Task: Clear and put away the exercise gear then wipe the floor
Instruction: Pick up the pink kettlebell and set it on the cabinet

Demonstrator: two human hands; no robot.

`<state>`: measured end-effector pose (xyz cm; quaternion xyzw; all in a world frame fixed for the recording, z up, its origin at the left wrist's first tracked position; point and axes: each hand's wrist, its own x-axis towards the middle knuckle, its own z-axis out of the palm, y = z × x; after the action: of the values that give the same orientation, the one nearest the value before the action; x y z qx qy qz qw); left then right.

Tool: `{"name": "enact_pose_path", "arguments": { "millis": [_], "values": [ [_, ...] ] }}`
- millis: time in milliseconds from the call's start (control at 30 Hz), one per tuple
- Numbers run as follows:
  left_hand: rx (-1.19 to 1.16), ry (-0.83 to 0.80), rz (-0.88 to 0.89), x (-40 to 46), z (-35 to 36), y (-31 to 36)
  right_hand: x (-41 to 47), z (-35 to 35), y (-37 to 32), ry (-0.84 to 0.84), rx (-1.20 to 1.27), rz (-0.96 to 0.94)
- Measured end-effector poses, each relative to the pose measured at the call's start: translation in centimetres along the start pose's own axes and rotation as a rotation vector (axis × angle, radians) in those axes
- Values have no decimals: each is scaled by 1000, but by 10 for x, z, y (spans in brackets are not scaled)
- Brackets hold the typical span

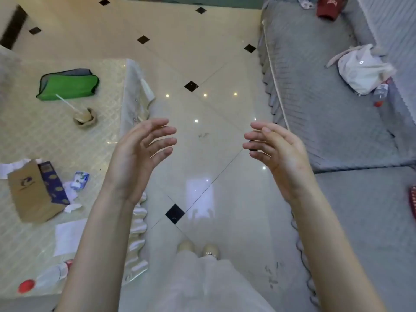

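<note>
Head view, from left to right: a table (67, 136) carries a green bag (67, 85) and a paper bag (31, 192). Next comes the left hand (137, 158), fingers loosely spread, holding nothing. Bare tiled floor (202, 109) runs ahead between table edge and grey sofa (326, 97), leaving a clear lane. At the far end a dark mat (191, 0), probably the exercise gear, lies crosswise, well beyond both hands and about equally far. The right hand (279, 154) is likewise open-fingered and empty.
</note>
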<state>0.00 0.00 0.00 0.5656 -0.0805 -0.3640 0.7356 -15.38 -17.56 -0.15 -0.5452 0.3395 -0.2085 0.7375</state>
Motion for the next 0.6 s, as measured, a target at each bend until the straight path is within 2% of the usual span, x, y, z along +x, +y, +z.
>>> {"name": "enact_pose_path", "arguments": {
  "millis": [300, 600],
  "values": [
    [-7, 60, -12, 70, -14, 15, 75, 7, -6, 28, 2, 44],
    [57, 116, -44, 210, -19, 67, 206, 61, -34, 67, 24, 31]
  ]
}}
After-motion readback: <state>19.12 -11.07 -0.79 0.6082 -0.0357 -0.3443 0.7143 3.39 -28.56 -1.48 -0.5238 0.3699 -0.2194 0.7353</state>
